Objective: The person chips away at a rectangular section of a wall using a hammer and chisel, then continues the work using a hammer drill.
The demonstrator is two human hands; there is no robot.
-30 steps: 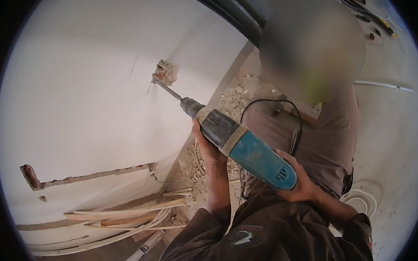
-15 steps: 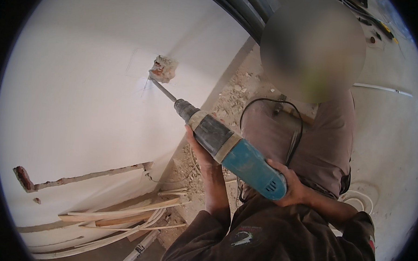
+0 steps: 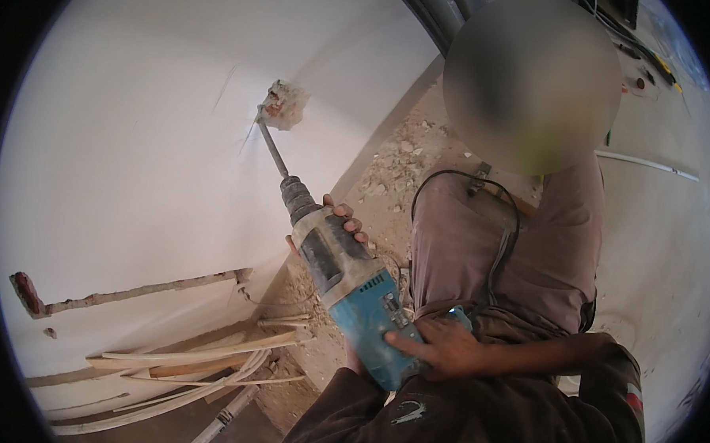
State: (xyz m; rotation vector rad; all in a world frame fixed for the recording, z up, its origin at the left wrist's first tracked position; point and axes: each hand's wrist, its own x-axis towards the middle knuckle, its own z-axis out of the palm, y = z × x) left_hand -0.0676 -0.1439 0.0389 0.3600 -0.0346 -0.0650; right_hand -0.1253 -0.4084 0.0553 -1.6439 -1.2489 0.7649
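Observation:
A hammer drill (image 3: 371, 313) with a blue-green body and dark grey front reaches slantwise up to the white wall. Its long metal bit (image 3: 273, 148) meets the lower left edge of a rough hole (image 3: 285, 105) that bares reddish brick. My left hand (image 3: 345, 219) is wrapped round the drill's front housing from beneath, its fingertips showing on the right side. At the rear, my right hand (image 3: 443, 348) is closed on the drill, one finger lying along its blue-green side. The grip under the right palm is mostly hidden.
Rubble (image 3: 393, 172) lies along the wall's foot. Wooden strips (image 3: 206, 365) lean at the lower left, below a chased groove (image 3: 138, 293). A black cord (image 3: 472, 173) loops over the brown-trousered legs (image 3: 488, 251). A white pipe (image 3: 647, 164) lies on the right-hand floor.
The drill has turned to a steeper angle and rolled, its rear moving left and down. My left fingers now show over its right side; the right hand has shifted left and lower.

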